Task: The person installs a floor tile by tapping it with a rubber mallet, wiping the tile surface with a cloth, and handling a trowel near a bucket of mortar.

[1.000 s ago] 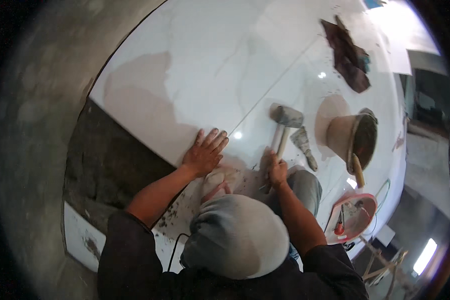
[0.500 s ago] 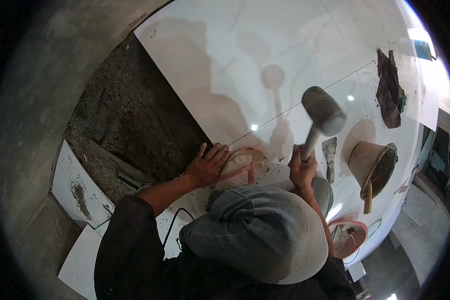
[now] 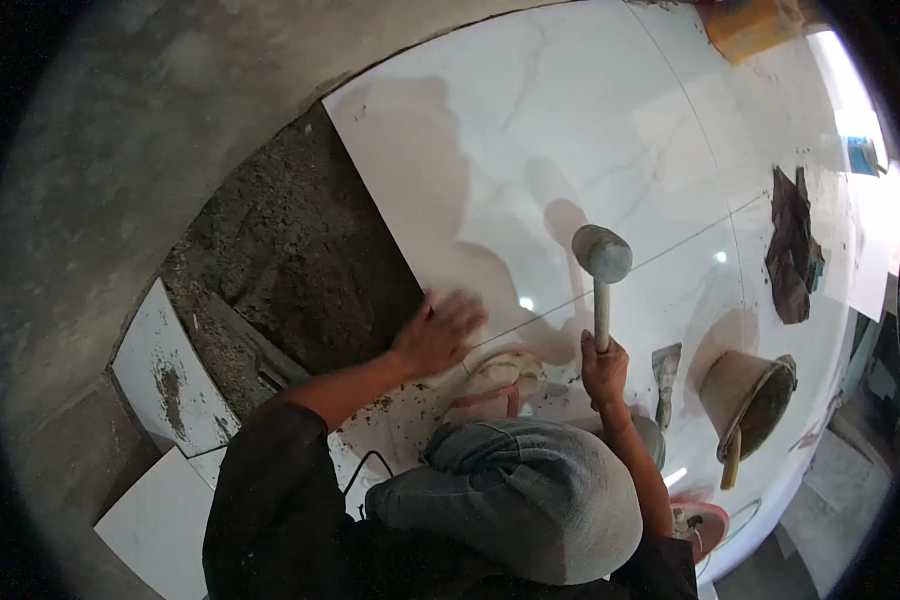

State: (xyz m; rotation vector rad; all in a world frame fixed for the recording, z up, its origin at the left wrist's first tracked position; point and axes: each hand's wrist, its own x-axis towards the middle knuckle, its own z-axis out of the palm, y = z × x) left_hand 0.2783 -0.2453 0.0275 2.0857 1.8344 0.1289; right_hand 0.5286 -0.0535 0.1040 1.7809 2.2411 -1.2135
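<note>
My right hand (image 3: 604, 374) grips the pale handle of a mallet (image 3: 601, 254) with a thick grey head, raised over a large white marbled tile (image 3: 530, 130). Close to that tile's near corner is my left hand (image 3: 440, 335), smeared by motion, its fingers stretched out and holding nothing. Left of the tile's edge lies a bed of dark, rough mortar (image 3: 290, 235). Below my hands, a pale, reddish-banded sandal (image 3: 495, 385) shows on my foot beside my bent denim knee (image 3: 540, 500).
To the right are a scraper (image 3: 665, 385), a mortar-stained bucket (image 3: 745, 405) with a wooden handle sticking out, and a red basin (image 3: 700, 525). Farther off lie a dark crumpled bag (image 3: 790, 245) and a yellow container (image 3: 755, 25). A concrete wall (image 3: 170, 100) borders the left.
My left hand has lifted and moved slightly off the tile corner. The mallet has swung left and down, its handle now nearly vertical in view. The whole view has shifted.
</note>
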